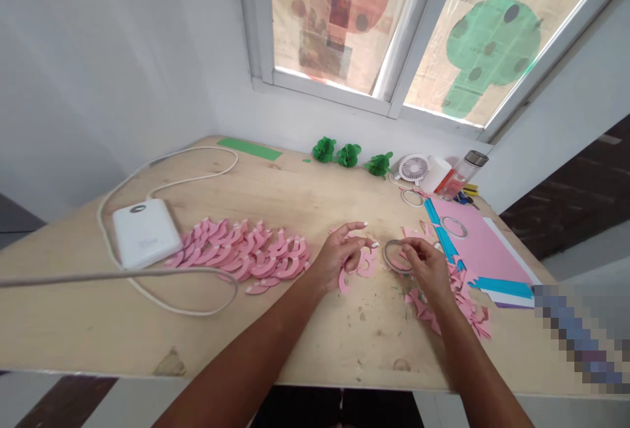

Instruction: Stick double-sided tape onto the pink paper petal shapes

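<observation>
My left hand hovers just above the wooden table, fingers curled around a pink curved paper cutout. My right hand is beside it, fingers pinched on a thin roll of tape held near the cutout. A spread of several similar pink curved cutouts lies in overlapping rows to the left of my hands. Pink paper scraps are scattered under and to the right of my right hand.
A white power bank with a looping cable sits at the left. Pink and blue paper sheets, two tape rings, a small white fan, a jar and green paper flowers line the back right.
</observation>
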`<action>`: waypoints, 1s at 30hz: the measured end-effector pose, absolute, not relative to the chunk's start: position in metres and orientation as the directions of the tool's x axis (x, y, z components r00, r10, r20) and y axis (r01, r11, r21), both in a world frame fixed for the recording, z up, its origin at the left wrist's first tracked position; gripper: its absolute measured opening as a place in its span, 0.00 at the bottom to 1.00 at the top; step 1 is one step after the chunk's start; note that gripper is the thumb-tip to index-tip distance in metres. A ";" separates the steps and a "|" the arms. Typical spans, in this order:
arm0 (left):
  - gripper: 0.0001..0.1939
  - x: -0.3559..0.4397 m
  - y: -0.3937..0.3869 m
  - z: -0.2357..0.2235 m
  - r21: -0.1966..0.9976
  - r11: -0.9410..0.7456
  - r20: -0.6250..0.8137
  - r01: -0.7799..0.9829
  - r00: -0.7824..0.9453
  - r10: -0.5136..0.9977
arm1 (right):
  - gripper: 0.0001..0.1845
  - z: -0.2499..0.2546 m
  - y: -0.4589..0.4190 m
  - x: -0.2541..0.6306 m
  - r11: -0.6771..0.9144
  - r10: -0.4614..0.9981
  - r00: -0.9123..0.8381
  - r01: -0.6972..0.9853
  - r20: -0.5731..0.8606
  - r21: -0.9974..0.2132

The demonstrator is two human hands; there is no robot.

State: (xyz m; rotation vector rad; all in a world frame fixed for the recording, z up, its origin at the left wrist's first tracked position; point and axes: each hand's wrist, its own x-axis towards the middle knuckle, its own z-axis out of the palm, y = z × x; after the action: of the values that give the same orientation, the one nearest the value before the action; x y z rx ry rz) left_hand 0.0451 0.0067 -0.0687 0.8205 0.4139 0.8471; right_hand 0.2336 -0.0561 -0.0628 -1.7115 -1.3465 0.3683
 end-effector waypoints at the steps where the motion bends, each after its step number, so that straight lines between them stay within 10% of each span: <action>1: 0.22 0.045 0.007 -0.069 0.780 0.384 -0.003 -0.493 0.612 0.791 | 0.17 -0.060 -0.057 0.227 0.016 0.915 0.319 0.585 0.247 -0.811; 30: 0.21 0.052 0.005 -0.076 0.873 0.322 -0.041 -0.366 0.604 0.796 | 0.08 -0.059 -0.056 0.197 0.079 0.943 0.229 0.550 0.241 -0.831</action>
State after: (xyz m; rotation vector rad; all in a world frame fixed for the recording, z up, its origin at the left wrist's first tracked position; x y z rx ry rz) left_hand 0.0518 0.0053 -0.0758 0.9652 0.5218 0.8092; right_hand 0.1967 -0.0558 -0.0593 -1.5888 -1.4373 0.5412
